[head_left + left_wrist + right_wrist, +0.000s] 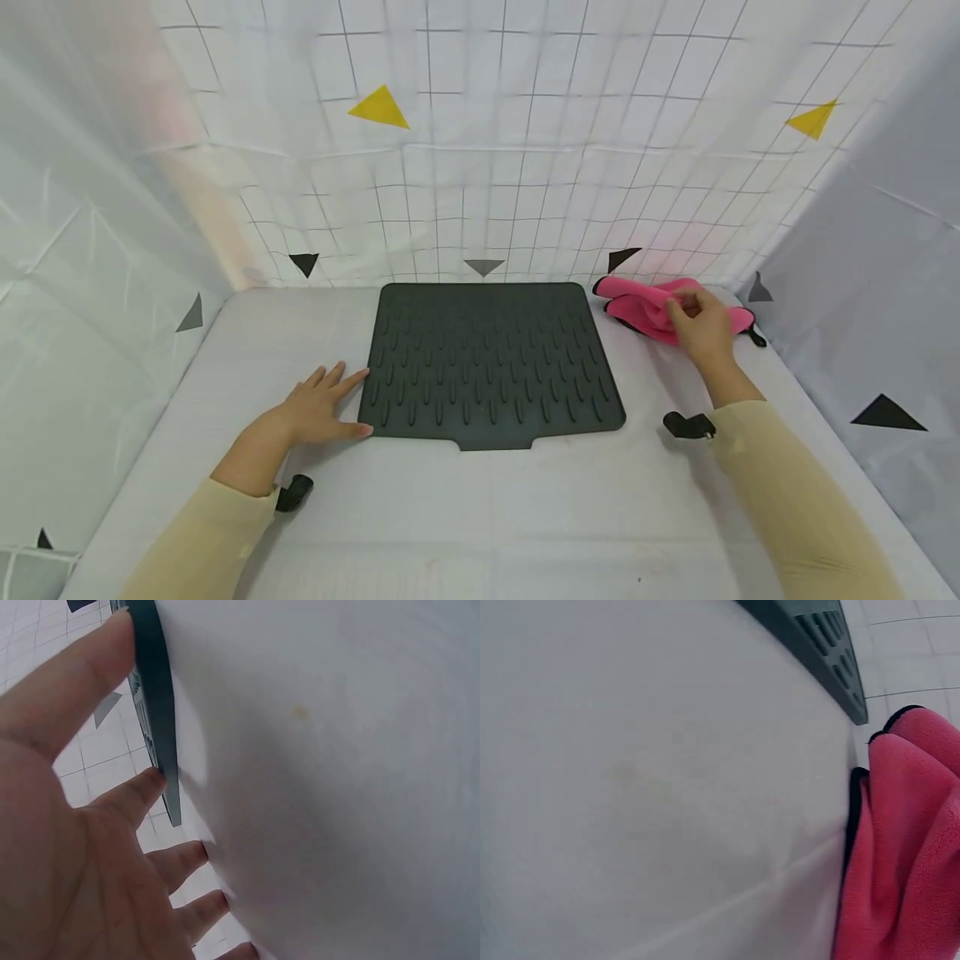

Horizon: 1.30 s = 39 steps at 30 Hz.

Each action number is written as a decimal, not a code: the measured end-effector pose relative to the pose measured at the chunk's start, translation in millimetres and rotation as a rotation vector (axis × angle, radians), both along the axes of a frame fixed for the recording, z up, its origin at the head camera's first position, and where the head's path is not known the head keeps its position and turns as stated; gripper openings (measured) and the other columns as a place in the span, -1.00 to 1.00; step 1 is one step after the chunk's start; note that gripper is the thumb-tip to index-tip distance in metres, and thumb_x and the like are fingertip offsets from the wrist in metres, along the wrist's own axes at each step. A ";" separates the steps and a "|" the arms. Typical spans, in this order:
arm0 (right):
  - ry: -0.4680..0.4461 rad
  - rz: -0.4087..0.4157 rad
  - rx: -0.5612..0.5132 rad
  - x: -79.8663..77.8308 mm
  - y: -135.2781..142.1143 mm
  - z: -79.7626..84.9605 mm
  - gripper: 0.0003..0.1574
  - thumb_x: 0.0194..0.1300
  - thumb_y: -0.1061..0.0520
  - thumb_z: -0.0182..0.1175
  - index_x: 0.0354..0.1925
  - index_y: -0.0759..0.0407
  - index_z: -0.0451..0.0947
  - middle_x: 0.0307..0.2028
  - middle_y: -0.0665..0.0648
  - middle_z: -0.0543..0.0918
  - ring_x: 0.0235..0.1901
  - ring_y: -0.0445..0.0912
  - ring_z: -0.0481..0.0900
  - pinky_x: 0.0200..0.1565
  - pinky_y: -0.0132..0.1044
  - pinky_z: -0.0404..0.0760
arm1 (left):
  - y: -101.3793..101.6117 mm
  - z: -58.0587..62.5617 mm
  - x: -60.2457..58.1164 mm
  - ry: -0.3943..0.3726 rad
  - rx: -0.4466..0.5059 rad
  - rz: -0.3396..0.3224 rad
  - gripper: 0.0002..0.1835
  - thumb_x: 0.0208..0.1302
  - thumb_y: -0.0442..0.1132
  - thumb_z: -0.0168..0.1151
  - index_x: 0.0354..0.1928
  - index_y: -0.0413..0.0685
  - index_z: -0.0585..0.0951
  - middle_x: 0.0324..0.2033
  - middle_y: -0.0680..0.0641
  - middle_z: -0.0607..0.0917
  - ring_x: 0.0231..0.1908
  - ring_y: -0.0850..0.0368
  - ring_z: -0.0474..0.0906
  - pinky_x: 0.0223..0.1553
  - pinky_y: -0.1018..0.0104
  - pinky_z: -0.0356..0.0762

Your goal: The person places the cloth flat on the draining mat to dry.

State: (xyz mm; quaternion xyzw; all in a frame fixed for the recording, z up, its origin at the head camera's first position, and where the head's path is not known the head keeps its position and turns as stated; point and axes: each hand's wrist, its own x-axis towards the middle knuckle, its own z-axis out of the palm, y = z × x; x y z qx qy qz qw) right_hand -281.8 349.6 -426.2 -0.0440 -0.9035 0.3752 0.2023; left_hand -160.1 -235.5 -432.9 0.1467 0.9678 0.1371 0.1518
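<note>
A dark grey ridged mat lies flat on the white table, a short tab at its near edge. My left hand is spread at its left side, with the thumb and index fingertip against the mat's edge. In the left wrist view, the other fingertips of that left hand rest on the table beside the mat. At the back right, a bunched pink cloth with black trim sits beside the mat. My right hand pinches its upper folds between thumb and fingers. Cloth folds fill the right wrist view's right side; the hand is hidden there.
The white table reaches in front of the mat. Behind it stands a white sheet with a grid and yellow and dark triangles. Plain sheets flank both sides. Each sleeve carries a small black camera mount.
</note>
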 end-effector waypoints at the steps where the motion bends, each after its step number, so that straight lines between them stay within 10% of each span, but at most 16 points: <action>1: 0.002 -0.004 0.009 0.9 0.6 2.7 -0.56 0.46 -0.08 0.14 0.02 0.25 0.58 -0.23 0.17 0.56 -0.29 -0.20 0.44 -0.30 -0.48 0.39 | -0.1 -0.8 -0.2 0.001 0.000 0.000 0.06 0.15 0.34 0.33 0.54 -0.07 0.18 0.48 -0.47 0.06 0.41 -0.62 -0.07 0.28 -0.53 -0.01; 22: 0.068 -0.017 -0.021 16.7 -10.1 67.1 -0.52 0.38 -0.16 0.21 -0.01 0.19 0.63 -0.36 -0.11 0.57 -0.35 -0.26 0.49 -0.38 -0.57 0.44 | -1.1 0.8 -2.8 -0.010 0.014 0.002 0.06 0.16 0.34 0.32 0.55 -0.06 0.16 0.48 -0.47 0.04 0.42 -0.62 -0.10 0.28 -0.54 -0.05; 39: 0.155 0.134 -0.016 26.3 -53.3 121.0 -0.58 0.37 -0.08 0.26 -0.04 0.23 0.65 -0.37 -0.11 0.60 -0.39 -0.23 0.52 -0.34 -0.54 0.46 | -3.7 -3.2 -4.3 -0.012 0.024 -0.005 0.06 0.15 0.33 0.33 0.55 -0.07 0.16 0.48 -0.48 0.03 0.41 -0.62 -0.11 0.28 -0.54 -0.06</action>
